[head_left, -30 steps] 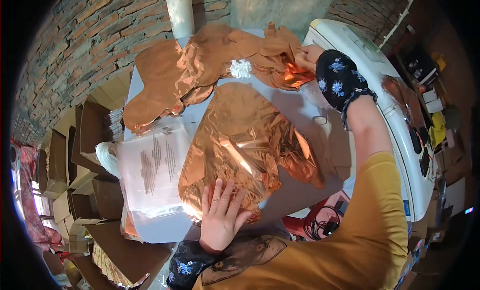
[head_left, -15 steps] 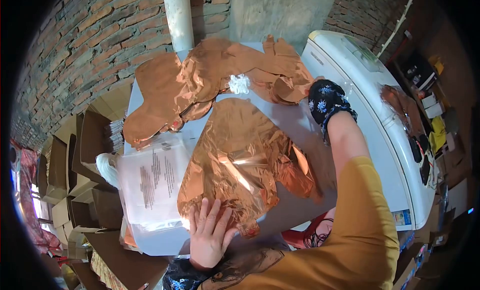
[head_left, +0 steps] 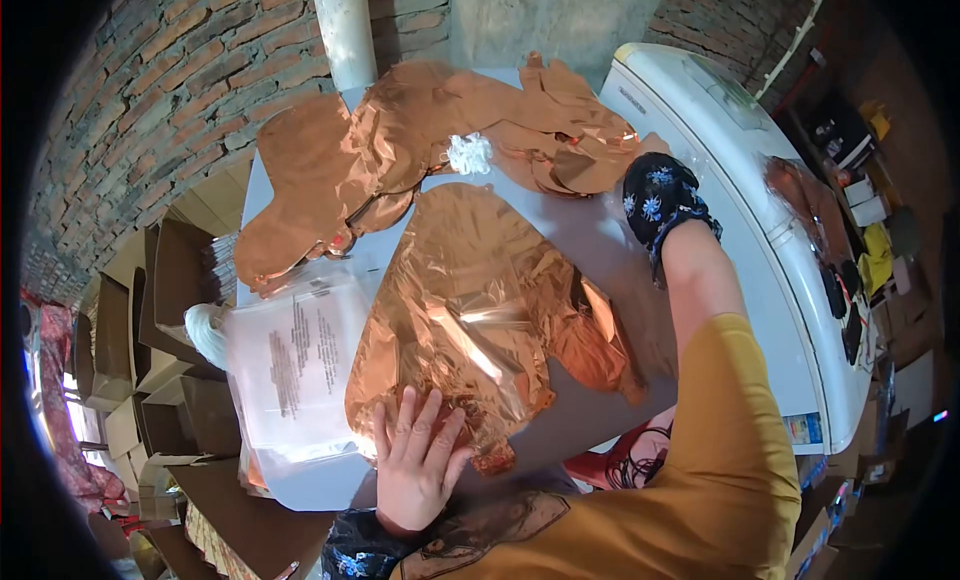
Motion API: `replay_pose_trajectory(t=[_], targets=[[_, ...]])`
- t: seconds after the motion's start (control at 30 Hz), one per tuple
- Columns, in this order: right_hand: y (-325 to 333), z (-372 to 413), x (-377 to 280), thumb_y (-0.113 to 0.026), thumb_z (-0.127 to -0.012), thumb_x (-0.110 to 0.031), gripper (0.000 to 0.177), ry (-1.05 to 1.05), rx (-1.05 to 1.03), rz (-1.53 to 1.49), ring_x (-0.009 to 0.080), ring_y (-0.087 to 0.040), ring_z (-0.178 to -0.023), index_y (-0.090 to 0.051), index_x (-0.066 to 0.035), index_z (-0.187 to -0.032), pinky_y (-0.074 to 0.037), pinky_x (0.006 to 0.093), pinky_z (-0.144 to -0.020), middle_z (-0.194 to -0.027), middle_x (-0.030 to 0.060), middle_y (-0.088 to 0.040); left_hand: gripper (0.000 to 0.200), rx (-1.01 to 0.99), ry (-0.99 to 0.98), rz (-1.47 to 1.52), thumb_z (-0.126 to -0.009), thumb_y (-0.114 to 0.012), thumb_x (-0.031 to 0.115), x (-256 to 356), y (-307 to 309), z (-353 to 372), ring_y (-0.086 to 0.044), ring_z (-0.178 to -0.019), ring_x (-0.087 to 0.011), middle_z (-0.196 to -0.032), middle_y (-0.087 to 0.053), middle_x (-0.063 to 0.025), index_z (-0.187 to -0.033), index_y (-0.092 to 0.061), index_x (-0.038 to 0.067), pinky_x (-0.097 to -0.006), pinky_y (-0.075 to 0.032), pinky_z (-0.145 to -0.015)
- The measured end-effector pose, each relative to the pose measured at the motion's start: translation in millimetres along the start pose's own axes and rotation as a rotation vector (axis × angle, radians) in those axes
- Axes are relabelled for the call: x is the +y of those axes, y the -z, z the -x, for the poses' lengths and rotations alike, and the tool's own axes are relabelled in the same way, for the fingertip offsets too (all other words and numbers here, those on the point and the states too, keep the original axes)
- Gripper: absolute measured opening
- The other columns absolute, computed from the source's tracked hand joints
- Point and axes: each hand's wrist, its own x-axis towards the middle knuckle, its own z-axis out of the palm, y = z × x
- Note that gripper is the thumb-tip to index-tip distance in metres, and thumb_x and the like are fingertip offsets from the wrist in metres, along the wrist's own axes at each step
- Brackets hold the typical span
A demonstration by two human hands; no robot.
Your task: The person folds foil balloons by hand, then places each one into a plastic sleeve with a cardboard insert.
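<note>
My left hand (head_left: 415, 465) lies flat, fingers spread, on the lower left edge of a flat, crinkled copper-coloured foil balloon (head_left: 460, 270) in the middle of the table. My right arm reaches to the far right of the table. Its black floral sleeve cuff (head_left: 665, 205) hides nearly all of my right hand (head_left: 654, 144), beside a pile of flat copper foil balloons (head_left: 310, 170) along the table's back. I cannot see whether that hand holds anything. A small white bunch of ribbon or string (head_left: 469, 154) sits by the pile.
A stack of clear plastic bags with printed text (head_left: 305, 365) lies on the table's left, next to a white skein of string (head_left: 206, 333). Open cardboard boxes (head_left: 190, 290) stand at the left. A white appliance (head_left: 740, 250) borders the right side, with a brick wall (head_left: 200, 80) behind.
The view has shifted slightly, moving the table's contents a little up and left. My left hand stays flat on the foil balloon; my right arm stays stretched out to the far right.
</note>
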Motion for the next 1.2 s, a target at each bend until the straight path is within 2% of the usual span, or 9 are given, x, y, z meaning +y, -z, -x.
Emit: replay_pose_trajectory(t=[0.07, 0.17, 0.33, 0.47, 0.6, 0.8, 1.0, 1.1, 1.2], targets=[[36.2, 15.8, -8.4, -0.050, -0.097, -0.021, 0.033, 0.058, -0.005, -0.138, 0.0441, -0.065, -0.105, -0.055, -0.009, -0.127, -0.051, 0.0507, -0.091, -0.114, 0.0284, -0.066, 0.042, 0.000, -0.015, -0.010, -0.091, -0.067, 0.028, 0.9, 0.1, -0.7, -0.037, -0.141, -0.0410, -0.141, -0.052, -0.0176, -0.126, -0.064, 0.006, -0.0621, -0.020, -0.115], [49.1, 11.3, -14.1, -0.048, -0.100, -0.028, 0.022, 0.179, 0.033, -0.162, 0.0449, -0.067, -0.092, -0.056, -0.008, -0.105, -0.051, 0.0528, -0.081, -0.099, 0.0256, -0.068, 0.042, 0.007, -0.020, 0.003, -0.091, -0.067, 0.028, 1.9, -0.2, -1.7, -0.037, -0.141, -0.0410, -0.141, -0.052, -0.0175, -0.126, -0.064, 0.006, -0.0620, -0.020, -0.115], [18.1, -17.1, -18.0, -0.073, -0.079, -0.009, 0.026, -0.061, 0.198, -0.544, 0.0395, -0.069, -0.088, -0.058, -0.008, -0.100, -0.052, 0.0435, -0.078, -0.086, 0.0229, -0.068, 0.041, 0.015, -0.021, 0.014, -0.092, -0.066, 0.028, 3.1, 0.1, -0.4, -0.037, -0.141, -0.0409, -0.141, -0.052, -0.0176, -0.127, -0.064, 0.006, -0.0619, -0.020, -0.115], [18.1, -29.0, -15.9, -0.078, -0.077, -0.017, 0.027, -0.213, -0.074, -0.432, 0.0361, -0.070, -0.089, -0.066, -0.005, -0.098, -0.054, 0.0417, -0.079, -0.088, 0.0219, -0.069, 0.045, 0.021, -0.027, -0.025, -0.089, -0.069, 0.032, 1.3, -2.4, 2.8, -0.038, -0.141, -0.0383, -0.144, -0.051, -0.0149, -0.128, -0.064, 0.010, -0.0637, -0.023, -0.114], [18.4, -29.9, -11.3, -0.073, -0.080, -0.031, 0.034, -0.072, -0.296, -0.185, 0.0354, -0.070, -0.092, -0.068, -0.003, -0.100, -0.054, 0.0423, -0.082, -0.094, 0.0208, -0.070, 0.045, 0.010, -0.025, -0.025, -0.088, -0.070, 0.031, 1.1, 1.1, 4.1, -0.038, -0.141, -0.0380, -0.144, -0.051, -0.0147, -0.127, -0.064, 0.010, -0.0637, -0.023, -0.114], [22.6, -37.0, -8.3, -0.065, -0.085, -0.050, 0.053, 0.077, -0.146, -0.219, 0.0343, -0.069, -0.097, -0.070, 0.000, -0.101, -0.054, 0.0430, -0.086, -0.103, 0.0191, -0.072, 0.041, -0.017, -0.108, -0.118, -0.087, -0.071, 0.027, -3.9, 33.8, -15.7, -0.040, -0.140, -0.0386, -0.142, -0.052, -0.0151, -0.124, -0.066, 0.008, -0.0622, -0.028, -0.112], [58.1, 4.7, -18.1, -0.064, -0.087, -0.052, 0.049, 0.116, 0.025, -0.339, 0.0378, -0.068, -0.098, -0.070, -0.004, -0.098, -0.052, 0.0460, -0.087, -0.099, 0.0192, -0.072, 0.041, 0.173, -0.356, -0.039, -0.090, -0.067, 0.020, 6.5, 54.5, -142.3, -0.047, -0.133, -0.0390, -0.138, -0.054, -0.0172, -0.128, -0.060, 0.005, -0.0475, -0.041, -0.106], [55.8, 10.5, -12.1, -0.063, -0.090, -0.048, 0.043, 0.147, 0.077, -0.378, 0.0369, -0.069, -0.091, -0.070, -0.005, -0.092, -0.052, 0.0463, -0.082, -0.089, 0.0192, -0.072, 0.045, 0.194, -0.424, 0.317, -0.094, -0.064, 0.018, 7.4, 8.7, -252.2, -0.051, -0.127, -0.0416, -0.137, -0.054, -0.0195, -0.133, -0.053, 0.001, -0.0444, -0.044, -0.103], [62.8, 30.3, -11.3, -0.065, -0.089, -0.049, 0.044, 0.211, 0.106, -0.391, 0.0368, -0.069, -0.082, -0.069, -0.005, -0.087, -0.053, 0.0462, -0.076, -0.077, 0.0170, -0.071, 0.050, 0.434, -0.365, 0.302, -0.092, -0.065, 0.028, 5.4, -65.1, -358.0, -0.052, -0.123, -0.0401, -0.135, -0.056, -0.0198, -0.133, -0.052, 0.002, -0.0448, -0.043, -0.103]])
